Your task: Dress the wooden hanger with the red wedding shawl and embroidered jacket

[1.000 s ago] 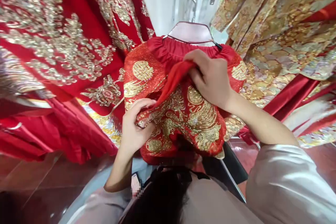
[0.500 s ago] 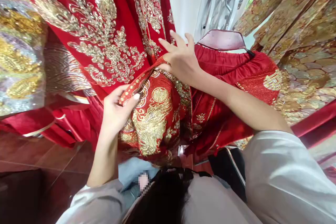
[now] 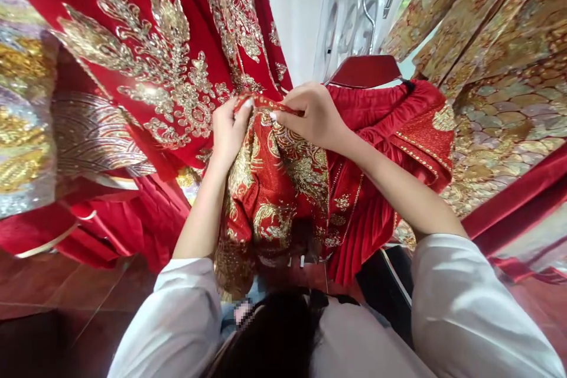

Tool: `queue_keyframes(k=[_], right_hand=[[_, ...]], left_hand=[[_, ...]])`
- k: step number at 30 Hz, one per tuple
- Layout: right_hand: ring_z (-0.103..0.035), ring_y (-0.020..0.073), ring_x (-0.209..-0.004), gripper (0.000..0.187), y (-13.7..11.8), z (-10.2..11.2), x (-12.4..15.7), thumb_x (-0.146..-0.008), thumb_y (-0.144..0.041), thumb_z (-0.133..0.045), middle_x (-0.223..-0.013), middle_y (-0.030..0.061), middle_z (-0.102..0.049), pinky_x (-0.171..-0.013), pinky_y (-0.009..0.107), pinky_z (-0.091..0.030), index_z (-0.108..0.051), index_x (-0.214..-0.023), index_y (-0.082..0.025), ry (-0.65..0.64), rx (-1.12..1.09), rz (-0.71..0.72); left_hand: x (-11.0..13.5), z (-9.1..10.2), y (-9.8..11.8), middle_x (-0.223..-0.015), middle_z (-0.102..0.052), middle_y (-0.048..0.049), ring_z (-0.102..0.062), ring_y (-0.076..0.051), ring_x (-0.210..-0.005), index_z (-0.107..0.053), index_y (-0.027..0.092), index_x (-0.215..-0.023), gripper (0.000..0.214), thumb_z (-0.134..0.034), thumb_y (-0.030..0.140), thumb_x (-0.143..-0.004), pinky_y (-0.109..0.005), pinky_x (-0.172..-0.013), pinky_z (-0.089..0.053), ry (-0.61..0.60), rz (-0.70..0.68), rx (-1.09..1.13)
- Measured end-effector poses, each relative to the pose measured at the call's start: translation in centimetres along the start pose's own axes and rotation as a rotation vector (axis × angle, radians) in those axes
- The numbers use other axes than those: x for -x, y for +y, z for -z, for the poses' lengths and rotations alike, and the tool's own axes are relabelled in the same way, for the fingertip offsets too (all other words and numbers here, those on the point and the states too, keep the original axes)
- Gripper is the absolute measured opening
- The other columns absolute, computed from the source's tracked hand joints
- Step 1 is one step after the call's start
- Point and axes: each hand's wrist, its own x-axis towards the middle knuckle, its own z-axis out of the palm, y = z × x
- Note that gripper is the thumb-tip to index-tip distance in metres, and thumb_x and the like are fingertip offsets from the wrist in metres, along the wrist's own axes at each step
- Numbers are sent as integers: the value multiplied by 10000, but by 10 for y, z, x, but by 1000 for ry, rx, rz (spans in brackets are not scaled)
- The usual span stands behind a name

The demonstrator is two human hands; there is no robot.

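Note:
A red garment with gold embroidery (image 3: 274,189) hangs from both of my hands, its beaded edge stretched between them. My left hand (image 3: 229,130) pinches that edge on the left, thumb on top. Close by, my right hand (image 3: 312,115) is closed on the same edge, thumb and fingers pressed together. To the right, a red pleated skirt (image 3: 354,212) with a gathered waistband hangs on a dark red hanger (image 3: 365,71). Behind my left hand is a large red gown (image 3: 133,65) with gold sequin appliqué. Folds hide the shape of the held garment.
A gold scale-patterned garment (image 3: 509,94) hangs at the right. Sequinned gold and silver cloth (image 3: 22,130) is at the far left. A white metal grille (image 3: 348,18) stands behind the hanger. Below lie reddish floor tiles (image 3: 115,289) and a dark object (image 3: 390,289).
My left hand has moved up and to the right, nearer my right hand. My right hand's spread fingers have closed on the garment's edge. The held cloth now hangs more bunched.

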Motion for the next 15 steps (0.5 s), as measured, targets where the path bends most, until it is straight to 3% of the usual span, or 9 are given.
queue_keyframes(k=[4, 6, 9, 12, 15], right_hand=[[-529, 170, -810, 368, 1, 14, 21, -831, -379, -584, -692, 27, -541, -837, 362, -445, -401, -560, -210, 182, 39, 24], [-529, 173, -861, 367, 7, 26, 32, -846, -403, -566, -770, 34, -572, -854, 366, -435, -415, -576, -206, 314, 65, 4], [-511, 147, -770, 392, 22, 43, 45, -869, -420, -536, -719, 34, -540, -743, 315, -420, -415, -572, -194, 414, 148, -77], [-420, 108, -604, 448, 35, 47, 56, -872, -422, -535, -556, -6, -398, -613, 276, -338, -360, -531, -191, 416, 243, -191], [-302, 80, -516, 489, 42, 42, 65, -878, -398, -533, -503, -39, -289, -563, 266, -243, -295, -505, -191, 412, 311, -282]], left_hand=[[-46, -33, 18, -686, -565, 0, -593, -143, -729, -599, 153, -719, 329, -435, 361, -913, -260, -678, -476, -325, -25, 134], [-68, -41, 34, -726, -584, 2, -591, -135, -770, -611, 125, -795, 334, -392, 337, -932, -288, -725, -472, -405, -22, 149], [-91, -52, 53, -736, -613, -25, -581, -148, -816, -618, 113, -802, 391, -349, 355, -951, -317, -765, -462, -515, -18, 190], [-95, -74, 58, -710, -626, -65, -576, -202, -847, -636, 116, -819, 410, -483, 491, -878, -335, -741, -470, -812, 62, 257], [-84, -93, 54, -740, -621, -68, -573, -219, -885, -643, 100, -857, 387, -590, 478, -791, -330, -759, -457, -1065, 133, 246]])
